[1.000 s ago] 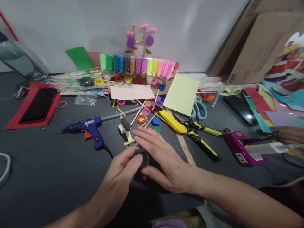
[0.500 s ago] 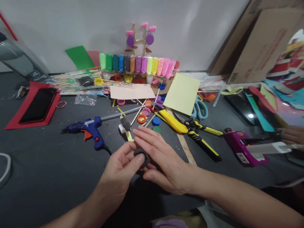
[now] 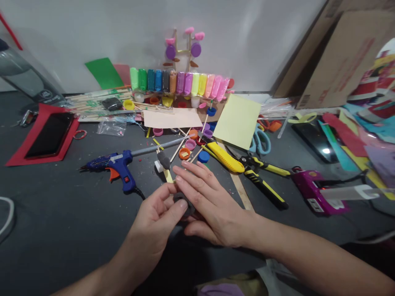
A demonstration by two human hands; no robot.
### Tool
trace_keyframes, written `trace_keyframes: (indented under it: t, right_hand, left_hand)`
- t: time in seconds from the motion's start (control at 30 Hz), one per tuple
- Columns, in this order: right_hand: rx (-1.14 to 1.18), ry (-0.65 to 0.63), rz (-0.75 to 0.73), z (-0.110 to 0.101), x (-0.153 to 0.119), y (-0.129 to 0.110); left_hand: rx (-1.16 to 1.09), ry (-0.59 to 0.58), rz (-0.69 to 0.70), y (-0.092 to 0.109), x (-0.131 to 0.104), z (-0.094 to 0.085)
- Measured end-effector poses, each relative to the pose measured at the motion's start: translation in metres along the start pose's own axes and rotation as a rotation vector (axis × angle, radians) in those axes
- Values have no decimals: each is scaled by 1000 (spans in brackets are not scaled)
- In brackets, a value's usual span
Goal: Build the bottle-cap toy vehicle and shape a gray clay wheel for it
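My left hand [image 3: 160, 213] holds a dark grey piece of modelling clay [image 3: 189, 209], its thumb pressed on the near face. Over the far side of that clay lies my right hand [image 3: 210, 201], fingers stretched out and flat, touching it and covering much of it; the thumb points left below. Just beyond my fingertips is another dark grey clay lump [image 3: 163, 159] by a pale craft stick [image 3: 168, 176] and a white bottle cap [image 3: 159, 166]. Orange [image 3: 184, 153] and blue bottle caps [image 3: 203, 156] lie close by.
On the left lie a blue glue gun [image 3: 123, 164] and a phone [image 3: 51, 135] on red foam. To the right are a yellow cutter [image 3: 225, 157], pliers [image 3: 262, 176] and a purple glue gun [image 3: 311, 193]. Clay packets [image 3: 180, 83] line the back beside a yellow pad [image 3: 237, 121].
The clay has turned slightly, and more of it is hidden behind my left thumb and right fingers. Another person's hand at the right edge has gone out of view.
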State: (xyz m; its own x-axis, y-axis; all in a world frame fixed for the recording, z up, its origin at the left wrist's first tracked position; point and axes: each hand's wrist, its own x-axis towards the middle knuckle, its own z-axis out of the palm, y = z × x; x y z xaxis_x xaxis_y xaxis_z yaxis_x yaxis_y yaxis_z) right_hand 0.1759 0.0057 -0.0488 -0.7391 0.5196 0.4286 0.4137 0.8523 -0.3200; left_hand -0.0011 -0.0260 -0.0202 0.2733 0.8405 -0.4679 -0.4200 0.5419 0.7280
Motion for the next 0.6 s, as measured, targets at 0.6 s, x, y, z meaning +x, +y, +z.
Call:
trace_keyframes:
  t: [0.6]
  right_hand:
    - [-101, -7, -8, -1, 1, -4]
  left_hand:
    - [35, 47, 7, 2, 4, 0]
